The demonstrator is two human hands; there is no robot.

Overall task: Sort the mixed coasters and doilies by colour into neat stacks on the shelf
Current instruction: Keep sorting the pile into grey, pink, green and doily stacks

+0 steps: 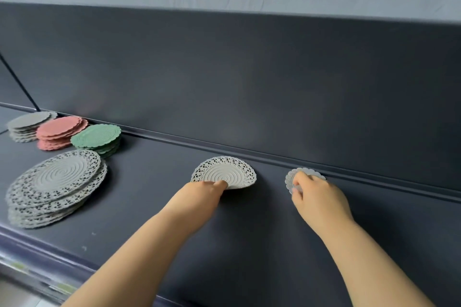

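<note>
On the shelf, a lace doily is pinched at its near edge by the left hand, and a small grey coaster by the right hand. Each is best lifted flat and squared onto its matching pile: the lace stack or the grey stack.

Dark grey shelf carrying, at back left, a grey coaster stack, pink coaster stack and green coaster stack in a row, a lace doily stack before them, a single lace doily at centre and a small grey coaster at right.
</note>
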